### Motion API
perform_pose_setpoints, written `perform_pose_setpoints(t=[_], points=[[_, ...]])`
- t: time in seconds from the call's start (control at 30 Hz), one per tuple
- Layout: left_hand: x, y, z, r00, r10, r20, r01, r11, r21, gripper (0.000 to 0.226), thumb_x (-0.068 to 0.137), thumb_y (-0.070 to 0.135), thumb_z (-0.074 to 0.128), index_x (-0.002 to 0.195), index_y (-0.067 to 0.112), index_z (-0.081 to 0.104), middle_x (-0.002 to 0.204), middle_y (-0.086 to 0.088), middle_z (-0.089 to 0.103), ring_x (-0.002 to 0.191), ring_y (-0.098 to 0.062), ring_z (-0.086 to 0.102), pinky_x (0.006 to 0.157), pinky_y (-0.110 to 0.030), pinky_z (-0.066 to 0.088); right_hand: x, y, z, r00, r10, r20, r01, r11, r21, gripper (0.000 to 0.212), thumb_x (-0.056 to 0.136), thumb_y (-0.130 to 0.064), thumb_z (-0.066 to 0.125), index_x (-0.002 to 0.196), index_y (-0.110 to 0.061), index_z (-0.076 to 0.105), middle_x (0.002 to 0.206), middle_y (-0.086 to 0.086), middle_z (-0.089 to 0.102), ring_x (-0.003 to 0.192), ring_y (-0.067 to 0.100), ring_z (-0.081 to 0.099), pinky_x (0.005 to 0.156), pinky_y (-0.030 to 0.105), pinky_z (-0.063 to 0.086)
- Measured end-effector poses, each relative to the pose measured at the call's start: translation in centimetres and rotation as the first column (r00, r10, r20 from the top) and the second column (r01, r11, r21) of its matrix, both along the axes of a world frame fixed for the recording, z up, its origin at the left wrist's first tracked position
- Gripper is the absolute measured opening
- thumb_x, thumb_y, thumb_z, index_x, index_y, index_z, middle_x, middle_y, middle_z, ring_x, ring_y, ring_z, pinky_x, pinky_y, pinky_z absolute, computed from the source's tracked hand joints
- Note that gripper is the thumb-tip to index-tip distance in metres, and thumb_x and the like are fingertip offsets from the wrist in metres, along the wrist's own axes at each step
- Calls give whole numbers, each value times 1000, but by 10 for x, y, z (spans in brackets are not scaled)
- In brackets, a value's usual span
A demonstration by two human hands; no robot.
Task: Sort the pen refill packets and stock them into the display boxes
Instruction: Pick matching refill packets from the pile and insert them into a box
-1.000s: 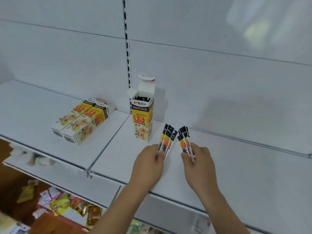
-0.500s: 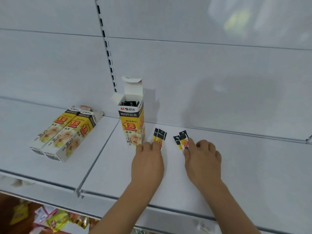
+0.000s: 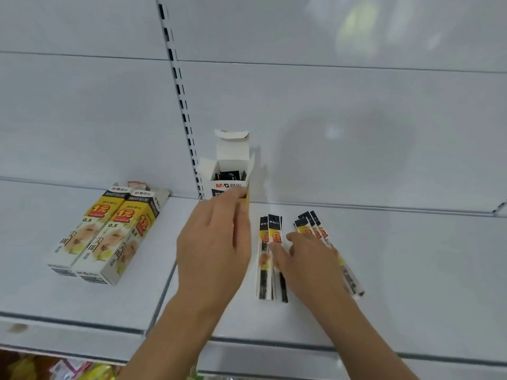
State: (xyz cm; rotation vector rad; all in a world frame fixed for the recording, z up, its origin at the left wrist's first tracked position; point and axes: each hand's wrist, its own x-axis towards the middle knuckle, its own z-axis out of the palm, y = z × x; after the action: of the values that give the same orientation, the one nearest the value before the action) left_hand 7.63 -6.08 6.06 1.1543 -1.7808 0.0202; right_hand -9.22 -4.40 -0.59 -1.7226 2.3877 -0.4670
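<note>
An open box (image 3: 230, 176) stands upright at the centre of the frame, at the back of the white shelf (image 3: 411, 270), with its top flap raised and black packet ends showing inside. Its front reads "M&G" in red over a black band; the yellow lower part is mostly hidden. The left hand (image 3: 214, 250) reaches to it, fingertips at the front upper edge; the fingers look slightly bent, but whether they grip the box or only touch it cannot be told.

Just right of that hand, refill packets lie flat on the shelf in two small groups. The left packets (image 3: 270, 259) lie parallel, black "M&G" tops pointing to the wall, with a yellow band and red print below. The right packets (image 3: 315, 229) fan out, tilted to the lower right. The right hand (image 3: 307, 259) rests over them with fingers spread and fairly straight, the fingertips touching the left group.

At the left of the frame two closed boxes (image 3: 107, 231) lie side by side, touching, printed "M&G", "1元" and "0.5". Colourful goods (image 3: 82, 371) show at the lower left edge, blurred
</note>
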Motion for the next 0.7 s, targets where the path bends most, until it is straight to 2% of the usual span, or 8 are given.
perform_pose_setpoints(t=[0.07,0.17,0.23,0.3,0.4,0.5,0.6,0.7], points=[[14,-16,17,999,-24,-46,17,990,-141,22,105,12,55,122,6,69,104,-5,71,96,-22,60,85,-20,39,9,-4,1,997,-82,9,81,995,61,49,99,-65,49,111,-20,66,110,-1,66,98,20,64,81,37,51],[26,-47,23,995,-96,2,94,967,-237,22,104,6,56,117,2,73,114,-12,70,111,-30,60,98,-31,46,18,-9,4,970,-209,127,194,974,120,34,91,-60,65,94,-27,61,85,-10,64,77,11,61,64,32,48],[30,-64,18,990,-142,21,144,974,-177,23,105,14,56,115,4,74,119,-11,68,116,-30,59,99,-34,48,24,-8,8,940,-269,210,250,962,112,27,92,-53,69,86,-30,55,77,-14,61,69,1,54,56,25,37],[33,-72,14,983,-184,7,184,980,-71,27,105,26,54,112,9,75,121,-5,67,116,-23,58,97,-26,46,26,-5,8,919,-295,262,292,955,53,26,95,-47,69,84,-30,54,76,-13,61,68,-1,53,55,22,33],[38,-74,14,959,-278,-56,280,960,26,28,104,30,50,107,14,73,116,2,65,109,-16,60,92,-24,48,25,2,7,881,-313,355,354,934,-54,23,94,-46,71,87,-26,62,79,-11,65,73,5,58,60,17,34],[41,-69,16,937,-340,-79,345,937,51,27,102,28,50,112,15,72,115,3,61,106,-15,59,90,-28,50,26,2,9,843,-316,435,395,913,-102,29,89,-52,75,90,-25,66,83,-10,68,78,8,63,61,23,39],[42,-66,15,929,-363,-65,367,928,68,32,101,28,49,121,13,68,118,0,58,107,-17,58,88,-32,52,36,-3,8,875,-313,370,360,931,-64,32,88,-53,76,93,-23,66,83,-11,66,76,6,60,60,24,38],[43,-63,14,925,-377,-53,380,924,52,23,101,27,49,105,14,68,112,3,54,95,-15,58,78,-29,52,46,-9,3,945,-289,155,295,955,-15,30,90,-55,72,94,-27,64,90,-9,61,73,5,53,57,23,33]])
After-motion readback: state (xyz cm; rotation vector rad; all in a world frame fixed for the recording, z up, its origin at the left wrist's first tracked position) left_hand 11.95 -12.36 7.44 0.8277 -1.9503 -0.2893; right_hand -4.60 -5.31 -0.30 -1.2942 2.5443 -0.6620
